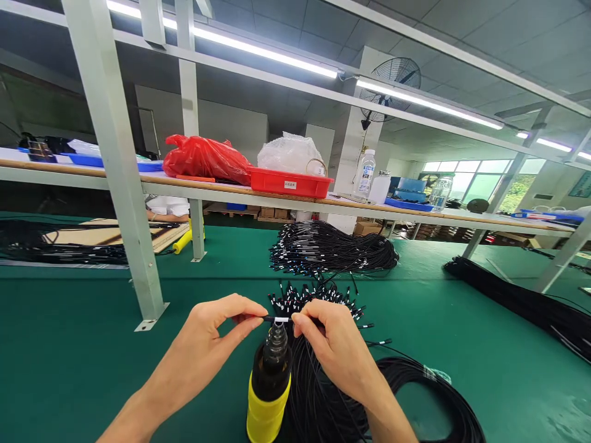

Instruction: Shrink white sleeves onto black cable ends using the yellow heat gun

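Between my two hands a black cable with a white sleeve [281, 319] is stretched level. My left hand [221, 329] pinches its left end between thumb and fingertips. On the other side of the sleeve, my right hand [325, 335] pinches the cable. Just below the sleeve is the metal nozzle of a yellow and black heat gun [269, 397], standing upright with its tip pointing up; whether it touches the cable I cannot tell. A heap of black cables [318, 394] with white-marked ends lies behind and beside the gun, partly hidden by my right hand.
A large cable bundle [337, 246] lies farther back on the green table [207, 363]. A coiled cable [455, 394] sits at front right, another long bundle [517, 301] beyond it. Overhead runs a shelf with a red tray [290, 183]; a metal post [122, 166] stands at left.
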`<state>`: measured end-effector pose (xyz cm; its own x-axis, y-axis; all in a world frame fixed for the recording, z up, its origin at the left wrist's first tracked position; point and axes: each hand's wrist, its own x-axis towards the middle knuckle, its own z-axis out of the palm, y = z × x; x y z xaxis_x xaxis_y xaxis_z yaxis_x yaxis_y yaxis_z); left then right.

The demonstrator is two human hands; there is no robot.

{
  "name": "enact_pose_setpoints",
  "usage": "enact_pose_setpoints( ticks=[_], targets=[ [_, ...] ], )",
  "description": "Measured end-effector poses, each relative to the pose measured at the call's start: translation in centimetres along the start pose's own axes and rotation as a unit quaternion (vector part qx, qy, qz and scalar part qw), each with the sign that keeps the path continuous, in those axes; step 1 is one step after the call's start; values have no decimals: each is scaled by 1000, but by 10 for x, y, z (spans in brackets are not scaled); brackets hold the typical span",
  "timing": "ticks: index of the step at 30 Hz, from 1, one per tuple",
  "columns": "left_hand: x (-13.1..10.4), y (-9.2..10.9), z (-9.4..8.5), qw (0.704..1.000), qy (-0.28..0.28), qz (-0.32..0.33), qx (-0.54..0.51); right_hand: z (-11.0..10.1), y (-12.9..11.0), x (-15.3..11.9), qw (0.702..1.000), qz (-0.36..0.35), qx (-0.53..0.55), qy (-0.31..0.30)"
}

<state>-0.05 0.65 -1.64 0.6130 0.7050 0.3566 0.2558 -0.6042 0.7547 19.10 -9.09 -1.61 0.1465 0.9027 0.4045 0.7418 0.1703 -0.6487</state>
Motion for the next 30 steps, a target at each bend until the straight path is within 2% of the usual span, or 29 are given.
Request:
enact_pose_setpoints(
  ticks=[8, 11, 15, 20, 30],
  targets=[
    [2, 2, 3, 999, 10, 33, 28, 3, 4, 1, 1000, 3, -21, 8],
    [2, 3, 2, 999, 14, 23, 28, 2, 3, 0, 1000, -1, 1, 15],
    [-1, 6, 0, 1000, -9, -2, 23, 0, 0, -1, 999, -8, 38, 9],
    [-6, 6, -4, 999, -31, -14, 5, 1, -2, -3, 999, -2, 45, -3],
    [-3, 4, -3, 1000, -29, -10, 5, 2, -2, -2, 999, -10, 29, -12]
  ],
)
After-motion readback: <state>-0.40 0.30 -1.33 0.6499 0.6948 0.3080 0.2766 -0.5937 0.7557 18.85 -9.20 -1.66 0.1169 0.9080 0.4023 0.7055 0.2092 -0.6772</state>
